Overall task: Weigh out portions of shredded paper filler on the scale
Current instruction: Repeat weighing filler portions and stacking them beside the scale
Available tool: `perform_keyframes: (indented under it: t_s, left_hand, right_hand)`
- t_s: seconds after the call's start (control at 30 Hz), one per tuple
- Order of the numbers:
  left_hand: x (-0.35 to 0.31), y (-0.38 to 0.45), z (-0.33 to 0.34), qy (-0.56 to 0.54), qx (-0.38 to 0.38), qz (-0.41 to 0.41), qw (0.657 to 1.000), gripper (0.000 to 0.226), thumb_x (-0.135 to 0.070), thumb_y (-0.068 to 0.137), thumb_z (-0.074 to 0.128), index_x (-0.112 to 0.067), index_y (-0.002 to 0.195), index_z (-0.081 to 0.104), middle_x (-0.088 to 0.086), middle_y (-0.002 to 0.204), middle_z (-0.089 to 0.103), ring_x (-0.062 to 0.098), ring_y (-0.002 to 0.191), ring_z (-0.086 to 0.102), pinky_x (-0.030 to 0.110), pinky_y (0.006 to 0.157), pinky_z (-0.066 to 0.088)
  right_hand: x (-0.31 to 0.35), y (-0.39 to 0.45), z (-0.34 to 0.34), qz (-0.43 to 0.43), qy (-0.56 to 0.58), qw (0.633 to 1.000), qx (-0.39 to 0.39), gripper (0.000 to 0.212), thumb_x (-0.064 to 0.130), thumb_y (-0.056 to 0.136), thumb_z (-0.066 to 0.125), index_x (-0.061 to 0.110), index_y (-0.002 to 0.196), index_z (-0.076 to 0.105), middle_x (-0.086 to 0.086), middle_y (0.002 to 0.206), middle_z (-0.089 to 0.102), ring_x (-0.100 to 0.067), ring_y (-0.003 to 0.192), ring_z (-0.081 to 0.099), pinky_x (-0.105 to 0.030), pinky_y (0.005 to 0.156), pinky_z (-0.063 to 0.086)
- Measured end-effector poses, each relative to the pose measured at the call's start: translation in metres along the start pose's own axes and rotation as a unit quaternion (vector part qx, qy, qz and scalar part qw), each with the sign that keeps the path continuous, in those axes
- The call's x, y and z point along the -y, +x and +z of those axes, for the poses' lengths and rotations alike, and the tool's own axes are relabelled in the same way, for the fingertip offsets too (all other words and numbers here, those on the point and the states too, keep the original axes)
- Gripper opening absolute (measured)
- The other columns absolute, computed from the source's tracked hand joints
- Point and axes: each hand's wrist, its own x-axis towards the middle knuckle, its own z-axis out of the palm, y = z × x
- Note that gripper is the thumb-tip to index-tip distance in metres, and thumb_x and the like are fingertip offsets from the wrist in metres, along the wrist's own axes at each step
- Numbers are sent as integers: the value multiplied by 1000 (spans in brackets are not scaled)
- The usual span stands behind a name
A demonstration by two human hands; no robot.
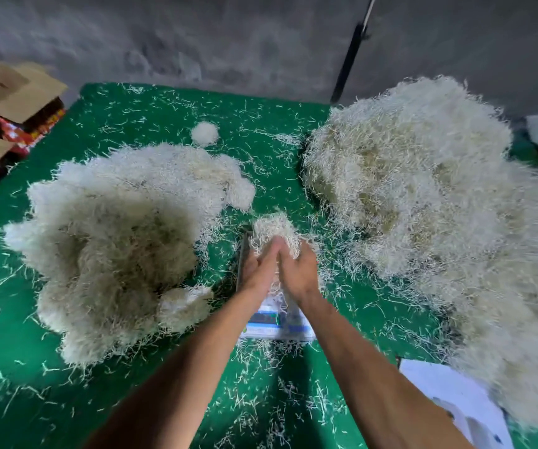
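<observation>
Pale shredded-paper clump [272,233] atop scale [277,322]; big piles [112,241] flanking.

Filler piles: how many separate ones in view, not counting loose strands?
4. Big left pile; bigger right pile; small tuft at the back between them; a portion on the scale, under both hands. More may lie out of frame.

Both hands [279,270] pressed together, outstretched.

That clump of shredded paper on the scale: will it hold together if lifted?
The clump looks loose and springy, so it likely sheds strands; stray shreds already litter the green mat. Both the left hand and right hand cup it, suggesting it is light but needs squeezing.
</observation>
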Motion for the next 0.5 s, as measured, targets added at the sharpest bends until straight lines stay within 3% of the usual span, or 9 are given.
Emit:
perform_keyframes:
  t_s: [0.07, 0.17, 0.23, 0.27, 0.3, 0.33, 0.37, 0.43, 0.5]
  left_hand:
    - [-9, 2, 4, -61, -17, 5, 998, 124, -100, 61, 51, -32, 159, 18, 4, 164, 28, 26, 145, 35, 49, 115, 30]
    - [-23, 6, 12, -94, -25, -24, 995, 124, -84, 66, 69, -22, 159, 15, 12, 159, 33, 29, 139, 41, 48, 110, 37]
    - [-32, 2, 20, -60, -47, -18, 997, 114, -70, 68, 74, -12, 154, 26, 12, 131, 54, 26, 114, 58, 37, 92, 48]
    - [-37, -2, 23, -32, -63, -10, 997, 103, -67, 64, 75, -9, 142, 40, 3, 103, 55, 17, 89, 58, 31, 78, 49]
    - [-42, -7, 26, -4, -80, 3, 997, 86, -68, 58, 74, -11, 119, 52, -5, 83, 45, 10, 71, 48, 27, 66, 45]
    - [-46, -12, 30, 14, -89, 18, 996, 68, -70, 53, 73, -19, 93, 51, -7, 73, 38, 7, 62, 41, 25, 61, 42]
    - [-50, -19, 34, 18, -87, 31, 996, 63, -72, 49, 72, -24, 78, 42, -6, 66, 38, 9, 56, 41, 26, 56, 43]
    - [-49, -31, 42, 35, -88, 69, 993, 60, -72, 49, 72, -20, 59, 43, -5, 49, 42, 13, 42, 40, 27, 45, 39]
    - [-41, -41, 43, 60, -85, 103, 989, 56, -64, 49, 76, -15, 54, 49, -6, 42, 42, 12, 37, 38, 29, 42, 37]
  right_hand:
    - [15, -2, -11, 10, 74, 997, 7, 98, 71, 93, 51, 4, 159, 22, -15, 161, 34, -25, 143, 40, -41, 116, 29]
    - [31, 4, -34, 26, 132, 990, 38, 96, 67, 93, 54, 5, 159, 23, -15, 161, 35, -28, 143, 41, -46, 115, 34]
    - [34, 9, -49, 34, 101, 994, 27, 80, 58, 99, 54, 4, 154, 35, -16, 150, 50, -30, 133, 53, -47, 114, 42]
    - [36, 12, -57, 40, 85, 995, 13, 69, 52, 101, 53, 2, 146, 45, -17, 134, 62, -29, 117, 64, -48, 109, 49]
    - [37, 15, -63, 51, 76, 996, -1, 61, 47, 103, 53, 0, 141, 50, -15, 117, 68, -24, 82, 59, -50, 102, 54]
    - [39, 20, -70, 64, 70, 995, -18, 58, 42, 104, 54, -1, 143, 48, -15, 111, 69, -19, 89, 69, -47, 97, 57]
    - [40, 26, -77, 82, 81, 993, -37, 56, 38, 104, 55, 1, 145, 47, -12, 107, 68, -13, 99, 60, -43, 91, 60]
    - [43, 41, -100, 134, 118, 981, -77, 40, 34, 103, 57, 7, 132, 56, -6, 92, 64, -14, 75, 65, -33, 73, 61]
    - [39, 60, -134, 187, 128, 965, -136, 49, 32, 105, 51, 4, 145, 47, -5, 97, 62, -18, 87, 63, -32, 83, 55]
